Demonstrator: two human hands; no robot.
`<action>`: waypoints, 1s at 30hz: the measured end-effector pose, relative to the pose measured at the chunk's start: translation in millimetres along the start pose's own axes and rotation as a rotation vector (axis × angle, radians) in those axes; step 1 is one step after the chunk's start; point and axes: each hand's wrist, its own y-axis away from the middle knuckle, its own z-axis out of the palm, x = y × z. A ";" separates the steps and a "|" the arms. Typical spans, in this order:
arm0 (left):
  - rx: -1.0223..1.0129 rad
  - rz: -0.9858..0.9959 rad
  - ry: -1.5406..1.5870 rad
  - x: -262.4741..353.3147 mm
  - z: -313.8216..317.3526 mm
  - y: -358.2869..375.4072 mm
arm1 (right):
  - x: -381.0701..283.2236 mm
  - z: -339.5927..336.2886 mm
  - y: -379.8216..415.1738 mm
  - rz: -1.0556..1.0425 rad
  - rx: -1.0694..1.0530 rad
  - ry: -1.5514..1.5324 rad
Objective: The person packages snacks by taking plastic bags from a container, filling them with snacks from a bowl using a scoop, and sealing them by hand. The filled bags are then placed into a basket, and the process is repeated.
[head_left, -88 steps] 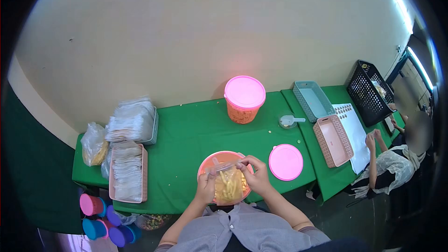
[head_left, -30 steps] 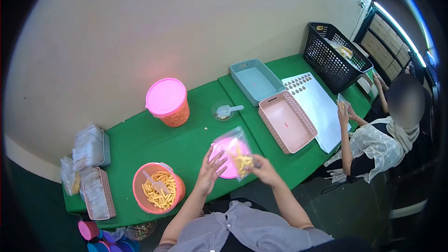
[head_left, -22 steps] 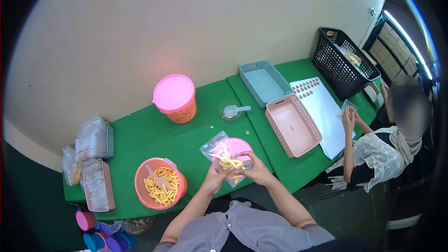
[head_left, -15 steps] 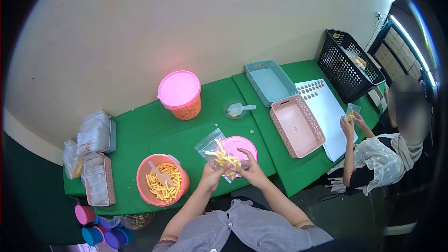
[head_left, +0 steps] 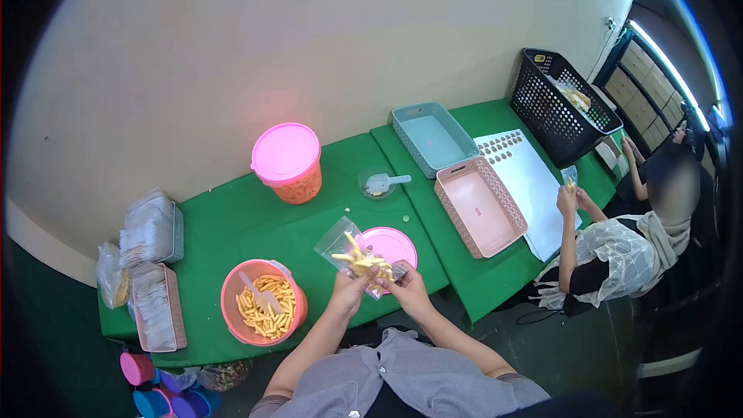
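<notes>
My left hand (head_left: 350, 289) and my right hand (head_left: 409, 291) both grip a clear plastic bag (head_left: 334, 240), one at each side of its lower part. Yellow stick-shaped snacks (head_left: 361, 262) lie inside the bag, which tilts up to the left. Under and behind it, a round pink lid (head_left: 398, 241) rests on the green cloth. Left of my hands stands an orange tub (head_left: 229, 317) of the same yellow snacks (head_left: 267, 323), with a pale scoop (head_left: 261, 292) lying among them. My fingertips are partly hidden behind the bag and snacks.
A pink-lidded container (head_left: 288, 162) stands behind. A small bowl holds a white scoop (head_left: 385, 183). Blue (head_left: 433, 139) and pink baskets (head_left: 484, 220), white sheets (head_left: 546, 224) and a black basket (head_left: 534, 101) stand right. Bag stacks (head_left: 151, 224) are left. A co-worker (head_left: 611, 255) holds a small bag (head_left: 570, 178).
My right hand's fingers have closed in further around the bag's lower right side. The view has shifted slightly. The co-worker's small bag has turned more upright.
</notes>
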 end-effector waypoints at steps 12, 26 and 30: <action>-0.012 0.086 -0.015 -23.4 10.2 -3.5 | 9.5 -13.4 14.1 0.005 0.036 -0.058; 0.080 0.119 -0.207 -38.7 7.2 10.5 | 30.0 -14.4 32.7 -0.042 0.050 -0.155; -0.016 0.145 -0.006 -41.7 11.8 5.4 | 37.7 -18.7 30.0 -0.087 0.059 -0.083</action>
